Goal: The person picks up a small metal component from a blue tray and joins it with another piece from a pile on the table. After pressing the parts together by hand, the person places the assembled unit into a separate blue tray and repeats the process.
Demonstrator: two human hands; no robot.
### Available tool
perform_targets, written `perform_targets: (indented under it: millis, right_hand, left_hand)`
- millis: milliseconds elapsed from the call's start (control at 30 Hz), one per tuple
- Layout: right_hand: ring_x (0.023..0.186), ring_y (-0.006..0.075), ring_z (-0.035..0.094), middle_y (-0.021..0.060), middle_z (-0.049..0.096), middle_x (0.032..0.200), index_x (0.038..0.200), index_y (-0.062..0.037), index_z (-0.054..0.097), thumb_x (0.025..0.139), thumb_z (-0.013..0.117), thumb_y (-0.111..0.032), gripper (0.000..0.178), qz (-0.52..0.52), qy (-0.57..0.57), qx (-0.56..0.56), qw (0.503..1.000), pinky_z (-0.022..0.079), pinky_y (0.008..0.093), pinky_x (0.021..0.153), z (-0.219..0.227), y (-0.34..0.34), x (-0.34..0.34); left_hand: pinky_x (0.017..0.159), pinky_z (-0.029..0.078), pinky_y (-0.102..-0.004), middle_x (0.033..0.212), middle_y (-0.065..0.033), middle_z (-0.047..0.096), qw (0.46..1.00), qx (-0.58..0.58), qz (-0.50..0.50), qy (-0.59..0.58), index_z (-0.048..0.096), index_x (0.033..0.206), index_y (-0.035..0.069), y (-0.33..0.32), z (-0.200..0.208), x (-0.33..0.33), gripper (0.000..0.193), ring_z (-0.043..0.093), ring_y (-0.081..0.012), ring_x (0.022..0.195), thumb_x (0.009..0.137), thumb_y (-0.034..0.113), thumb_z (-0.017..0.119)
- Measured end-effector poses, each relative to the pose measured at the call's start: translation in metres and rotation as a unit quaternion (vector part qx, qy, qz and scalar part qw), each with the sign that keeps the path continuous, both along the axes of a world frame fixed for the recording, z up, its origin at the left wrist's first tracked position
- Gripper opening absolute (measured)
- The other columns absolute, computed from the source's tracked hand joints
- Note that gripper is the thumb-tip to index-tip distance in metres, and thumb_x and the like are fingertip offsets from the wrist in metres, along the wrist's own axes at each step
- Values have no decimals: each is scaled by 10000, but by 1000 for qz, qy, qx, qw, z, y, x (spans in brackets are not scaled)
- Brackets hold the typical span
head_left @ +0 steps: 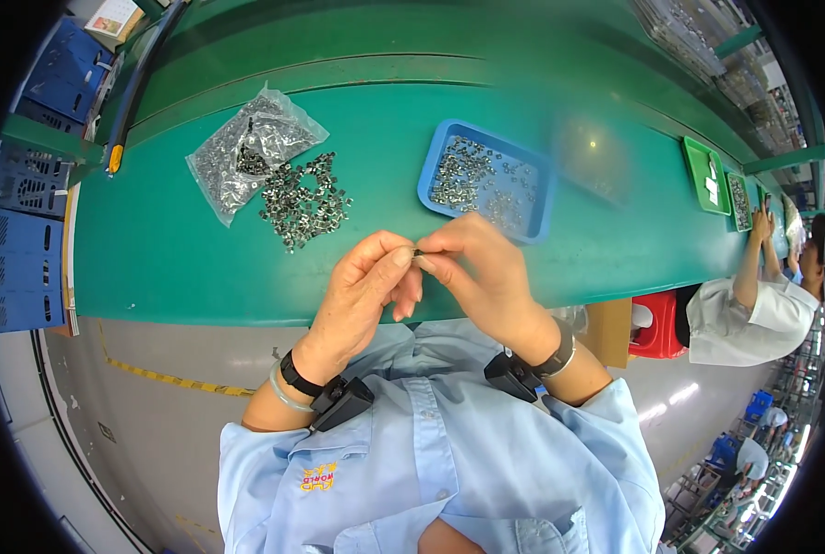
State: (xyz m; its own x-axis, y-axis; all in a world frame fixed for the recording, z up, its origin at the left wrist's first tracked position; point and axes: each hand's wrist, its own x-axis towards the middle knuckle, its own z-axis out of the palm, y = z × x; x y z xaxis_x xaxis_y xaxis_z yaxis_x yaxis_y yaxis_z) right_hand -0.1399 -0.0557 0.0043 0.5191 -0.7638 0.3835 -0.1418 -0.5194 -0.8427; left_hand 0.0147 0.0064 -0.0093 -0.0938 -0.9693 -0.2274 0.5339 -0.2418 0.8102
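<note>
My left hand point(376, 272) and my right hand point(477, 268) meet above the table's near edge. Between their fingertips they pinch a small dark metal part point(417, 253), too small to make out fully; both hands are closed on it. Just beyond my left hand lies a loose heap of small black and silver metal parts point(303, 201). Next to that heap a clear plastic bag point(260, 138) full of similar parts lies with its mouth toward the pile. Past my right hand stands a blue plastic tray point(544, 198) holding many small silver parts point(463, 175).
The green table point(200, 277) runs across in front of me. Blue crates point(24, 268) are stacked at the left. Green trays point(705, 175) sit far right, where a co-worker point(754, 309) in a white top works. A red stool point(657, 325) and a cardboard box point(608, 332) stand below the table's right side.
</note>
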Motion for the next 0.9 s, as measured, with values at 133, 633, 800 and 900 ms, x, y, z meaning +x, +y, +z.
perform_targets:
  millis: [133,633,800,900]
  right_hand:
    - [697,190,589,73,591,781,891,-32,617,772,673,-25,132,15,16,29,999,466,288,610,-1,0,-4]
    - [728,210,593,68,607,820,886,-50,617,744,685,-13,161,-3,7,-30,1000,472,296,616,-9,-1,-1]
    - [743,218,589,65,606,823,876,-58,617,740,684,-13,159,-12,17,-73,997,474,302,615,-8,-1,-4]
    - [745,221,590,66,606,821,878,-58,618,740,683,-15,158,-22,30,-61,997,476,305,616,-10,2,-4]
  left_hand:
    - [477,390,-199,671,-26,547,1000,-6,-12,2,536,888,40,3,-3,0,216,489,-69,547,961,227,455]
    - [472,382,-203,690,-36,551,1000,-4,-4,-4,541,898,39,0,3,0,231,494,-77,547,955,253,477]
    - [468,379,-207,692,-36,552,999,26,-8,22,541,896,42,-2,4,-1,203,494,-83,544,941,237,508]
    - [463,371,-211,675,-33,550,999,30,-12,40,540,890,43,-4,1,0,185,490,-86,535,933,223,524]
